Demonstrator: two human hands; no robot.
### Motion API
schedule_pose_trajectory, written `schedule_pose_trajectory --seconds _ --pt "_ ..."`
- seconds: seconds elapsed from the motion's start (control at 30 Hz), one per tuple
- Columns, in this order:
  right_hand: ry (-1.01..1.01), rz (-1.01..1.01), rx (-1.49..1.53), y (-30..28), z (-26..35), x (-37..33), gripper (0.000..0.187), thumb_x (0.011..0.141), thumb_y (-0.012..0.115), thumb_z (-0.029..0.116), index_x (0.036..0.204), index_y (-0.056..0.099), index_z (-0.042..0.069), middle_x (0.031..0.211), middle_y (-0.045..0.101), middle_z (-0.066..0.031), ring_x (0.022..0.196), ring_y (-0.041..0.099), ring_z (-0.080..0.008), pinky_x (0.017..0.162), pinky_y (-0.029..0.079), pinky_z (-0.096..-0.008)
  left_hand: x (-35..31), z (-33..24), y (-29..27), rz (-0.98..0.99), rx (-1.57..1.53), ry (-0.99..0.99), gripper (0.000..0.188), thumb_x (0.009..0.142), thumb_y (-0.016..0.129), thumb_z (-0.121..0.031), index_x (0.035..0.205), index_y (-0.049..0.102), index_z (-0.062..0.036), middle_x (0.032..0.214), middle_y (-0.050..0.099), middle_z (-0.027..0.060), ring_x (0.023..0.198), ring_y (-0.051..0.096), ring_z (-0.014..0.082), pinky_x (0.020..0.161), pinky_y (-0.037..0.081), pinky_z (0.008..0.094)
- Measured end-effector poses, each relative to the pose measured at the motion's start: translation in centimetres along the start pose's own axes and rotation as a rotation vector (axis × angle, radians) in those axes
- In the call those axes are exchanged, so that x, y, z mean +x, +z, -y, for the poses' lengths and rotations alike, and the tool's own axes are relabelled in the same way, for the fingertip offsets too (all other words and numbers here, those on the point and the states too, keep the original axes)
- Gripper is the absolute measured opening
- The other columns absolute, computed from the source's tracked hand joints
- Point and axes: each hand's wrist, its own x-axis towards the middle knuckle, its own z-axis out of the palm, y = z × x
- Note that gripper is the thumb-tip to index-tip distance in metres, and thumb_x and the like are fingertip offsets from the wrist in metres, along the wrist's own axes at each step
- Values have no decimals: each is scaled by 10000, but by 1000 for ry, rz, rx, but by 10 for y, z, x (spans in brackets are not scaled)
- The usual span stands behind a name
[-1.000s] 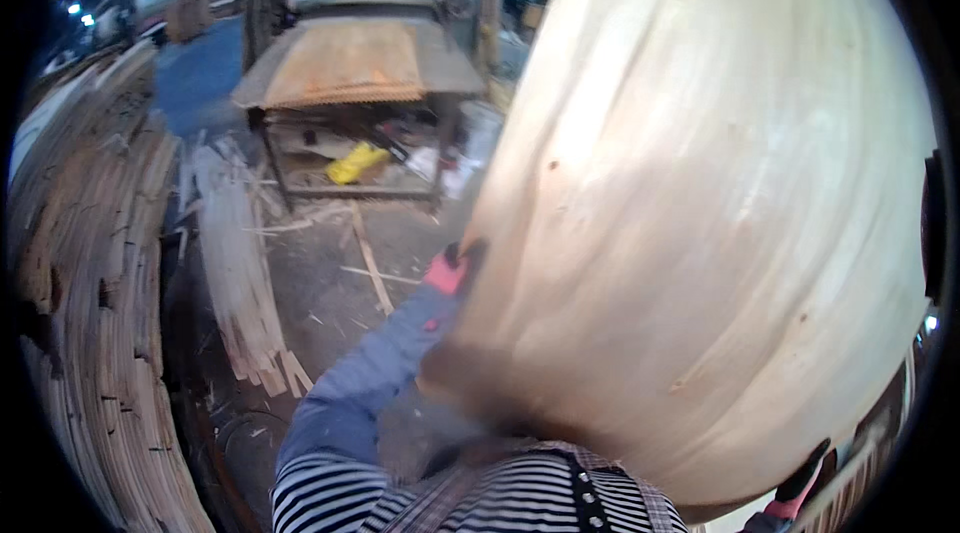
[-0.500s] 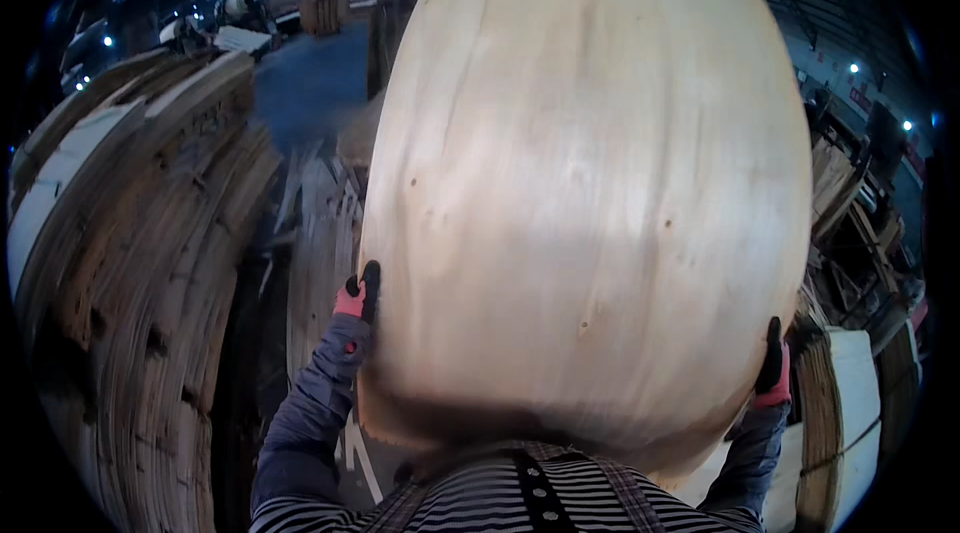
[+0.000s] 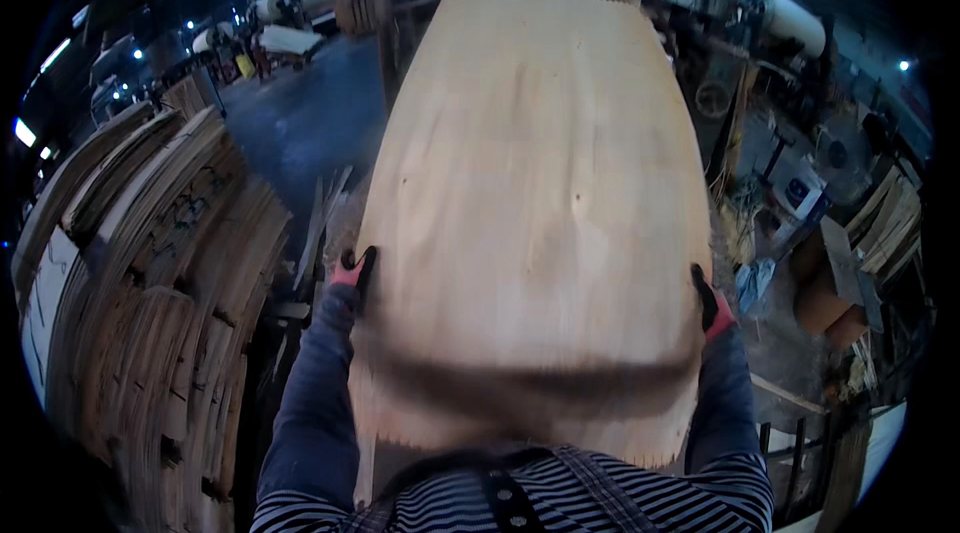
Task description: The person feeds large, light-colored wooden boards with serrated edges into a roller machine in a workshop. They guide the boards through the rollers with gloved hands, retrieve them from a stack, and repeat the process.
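A large pale sheet of wood veneer (image 3: 540,183) stretches out in front of me, with jagged far and near edges and a few small knots. On its left edge my left hand (image 3: 354,268) is closed, the dark-gloved thumb over the top face. Opposite, my right hand (image 3: 712,303) grips the right edge the same way. Both gloves are black and pink-red; the fingers under the sheet are hidden. A dark shadow crosses the sheet near my body, and its near end reaches my striped top.
Tall stacks of veneer (image 3: 170,333) stand at my left, beside a bluish floor (image 3: 310,118). On the right lie a cardboard box (image 3: 830,278), a light-blue plastic bag (image 3: 755,285) and more veneer sheets (image 3: 888,223). A white roll (image 3: 795,23) sits at the far right.
The sheet has lowered and moved away from me, so its far edge now shows. Both hands went with it, arms stretched further forward, still gripping its sides. My view has shifted too.
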Motion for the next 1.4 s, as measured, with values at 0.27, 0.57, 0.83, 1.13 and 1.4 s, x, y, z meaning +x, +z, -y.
schedule_pose_trajectory --seconds 0.27,0.57,0.83,1.13,1.4 --pt "-434 -36 -1167 162 35 -37 816 660 599 456 1262 267 15 1253 319 -205 1177 270 -340 993 179 -414 -80 -7 -43 738 660 -263 951 620 566 -582 1310 164 -66 1311 229 203 1191 252 360 978 242 400" --pt "-109 -365 -1249 253 -76 -221 916 553 729 232 1272 212 -6 1307 191 -225 1213 178 -360 1002 156 -448 -125 9 -29 571 537 -11 986 524 709 -249 1316 141 -96 1308 183 225 1178 229 389 969 223 423" --pt "471 -420 675 305 -118 -293 303 859 399 398 858 506 114 607 445 6 581 472 -125 496 425 -247 -101 -16 -40 641 237 58 820 596 669 -298 1292 258 -162 1302 184 245 1190 201 402 976 200 446" --pt "299 -326 39 325 -140 -273 241 785 528 333 781 512 92 591 472 -42 512 479 -173 450 399 -291 -35 -33 -34 569 142 285 735 602 667 -269 1242 351 -94 1255 326 206 1172 264 380 965 220 458" --pt "276 -243 -448 375 -103 -219 382 783 526 307 1029 466 21 741 582 -180 679 586 -302 580 485 -388 88 64 24 765 -31 5 598 645 668 -229 1163 429 -52 1145 452 175 1049 447 282 897 361 339"
